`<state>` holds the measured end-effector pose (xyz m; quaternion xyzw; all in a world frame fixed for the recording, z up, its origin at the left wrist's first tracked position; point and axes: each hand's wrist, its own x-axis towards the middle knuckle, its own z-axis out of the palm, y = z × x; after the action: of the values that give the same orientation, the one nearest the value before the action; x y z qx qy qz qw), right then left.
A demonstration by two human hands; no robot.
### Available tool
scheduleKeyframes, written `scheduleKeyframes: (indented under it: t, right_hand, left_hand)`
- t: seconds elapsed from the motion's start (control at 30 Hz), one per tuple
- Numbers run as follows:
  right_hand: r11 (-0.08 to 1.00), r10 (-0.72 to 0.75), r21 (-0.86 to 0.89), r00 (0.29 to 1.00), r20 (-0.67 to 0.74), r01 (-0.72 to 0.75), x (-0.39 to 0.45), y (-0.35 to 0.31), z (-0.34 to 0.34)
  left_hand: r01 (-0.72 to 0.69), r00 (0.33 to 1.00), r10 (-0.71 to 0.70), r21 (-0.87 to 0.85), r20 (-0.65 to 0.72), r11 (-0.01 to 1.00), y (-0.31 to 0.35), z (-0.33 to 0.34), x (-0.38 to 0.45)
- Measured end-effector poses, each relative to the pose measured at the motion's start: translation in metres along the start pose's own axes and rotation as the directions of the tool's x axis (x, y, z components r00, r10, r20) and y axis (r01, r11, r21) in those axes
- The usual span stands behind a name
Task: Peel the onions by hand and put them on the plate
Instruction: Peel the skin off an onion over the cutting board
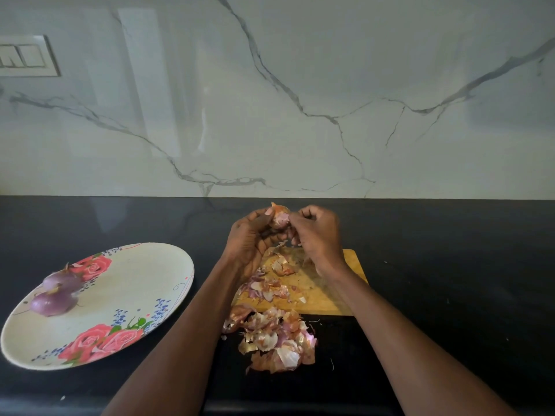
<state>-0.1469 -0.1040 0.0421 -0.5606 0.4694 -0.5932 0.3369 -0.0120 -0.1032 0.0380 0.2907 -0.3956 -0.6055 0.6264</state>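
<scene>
Papery pink-brown skin still covers part of the onion (278, 218), which is held up above the far edge of the wooden cutting board (324, 291). The left hand (250, 235) cups and grips the onion from below and the left, fingers curled round it, while the right hand (318, 232) pinches at its skin from the right side. Torn peels (277, 340) lie scattered over the board and heaped on the black surface (450, 265) just in front of it. To the left sits a cream plate (144, 283) with a rose pattern, carrying two peeled purple onions (57, 292) touching each other near its left rim.
</scene>
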Motion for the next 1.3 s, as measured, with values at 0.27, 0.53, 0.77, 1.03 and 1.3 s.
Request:
scheduleKeyframes:
  t: [0.27, 0.53, 0.77, 1.03, 1.3]
  right_hand:
    - [0.941, 0.149, 0.299, 0.988, 0.045, -0.156, 0.0040, -0.0048, -0.0054]
    - [0.996, 0.015, 0.092, 0.997, 0.071, -0.022, -0.0022, -0.0046, -0.0020]
    - [0.989, -0.100, -0.106, 0.995, 0.015, 0.101, -0.0028, 0.0004, -0.0003]
    - [0.980, -0.139, -0.142, 0.990, 0.014, 0.139, -0.0048, -0.0002, 0.0020]
    - [0.998, -0.051, -0.041, 0.999, -0.016, 0.050, -0.0009, 0.0023, 0.0017]
  left_hand:
    - [0.022, 0.999, -0.027, -0.149, -0.032, 0.989, 0.0062, -0.0041, 0.0037]
    - [-0.047, 0.998, 0.044, -0.067, -0.053, 0.997, 0.0017, -0.0065, 0.0052]
    - [-0.047, 0.996, 0.048, 0.007, -0.069, 0.999, 0.0003, -0.0051, 0.0069]
    - [0.013, 1.000, -0.012, 0.050, -0.010, 0.999, 0.0022, -0.0021, 0.0019]
    - [0.090, 0.995, -0.092, -0.040, -0.036, 0.995, 0.0067, -0.0005, -0.0001]
